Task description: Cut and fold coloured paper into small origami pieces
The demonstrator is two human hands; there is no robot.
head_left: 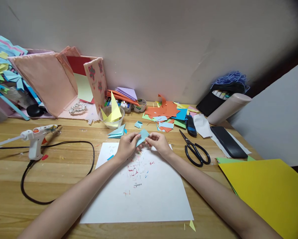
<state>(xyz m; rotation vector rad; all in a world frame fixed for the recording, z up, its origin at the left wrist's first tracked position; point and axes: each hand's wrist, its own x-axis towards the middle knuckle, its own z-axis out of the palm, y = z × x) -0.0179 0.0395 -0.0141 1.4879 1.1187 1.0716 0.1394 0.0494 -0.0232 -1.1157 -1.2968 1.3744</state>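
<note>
A small light blue piece of paper [143, 136] is pinched between both my hands above the far edge of a white sheet [139, 192]. My left hand [127, 146] grips its left side with fingers closed. From the right, my right hand [158, 142] pinches its right corner. Folded blue paper pieces [117, 132] lie just beyond my left hand.
A white glue gun [35, 139] with a black cord [54, 166] lies at the left. Black scissors [195, 149] and a black phone [228, 142] are to the right. Yellow card [268, 192] covers the near right corner. Paper scraps [167, 116], a bowl [112, 121] and a pink box [51, 83] line the back.
</note>
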